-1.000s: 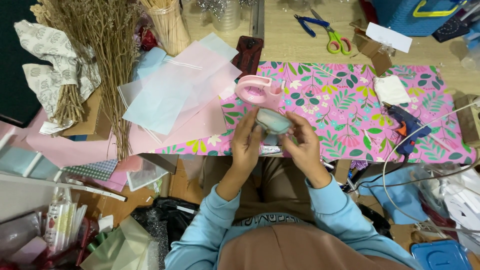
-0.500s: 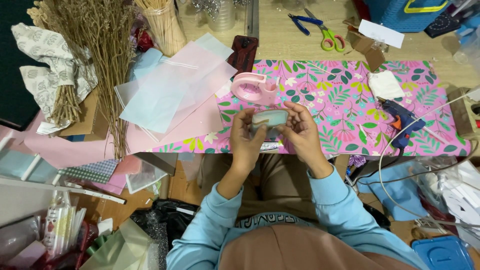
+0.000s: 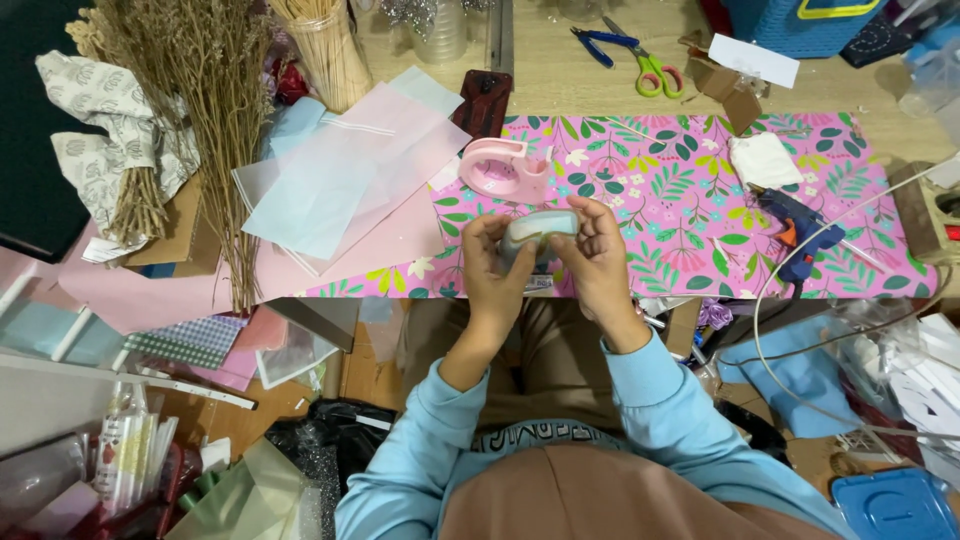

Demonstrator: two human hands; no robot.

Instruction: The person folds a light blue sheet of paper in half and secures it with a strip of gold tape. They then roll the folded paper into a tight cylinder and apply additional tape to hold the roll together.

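Tape roll point(image 3: 540, 232), pale grey-blue, gripped between left hand point(image 3: 492, 262) and right hand point(image 3: 598, 258) just above the table point(image 3: 880, 95) edge, thumbs on its rim as if hunting the loose end; probably calls for picking that end free. Just beyond, pink dispenser point(image 3: 503, 168) on floral paper point(image 3: 690, 190), glue gun point(image 3: 797, 232) rightward, scissors point(image 3: 640, 62) farthest; nothing blocking.

A tape dispenser point(image 3: 500, 168) sits on the mat point(image 3: 680, 200), just beyond the roll point(image 3: 538, 232) held between both hands. Paper sheets point(image 3: 340, 185) lie left, the glue gun point(image 3: 800, 235) right, scissors point(image 3: 635, 55) far, dried stems point(image 3: 205, 120) far left.
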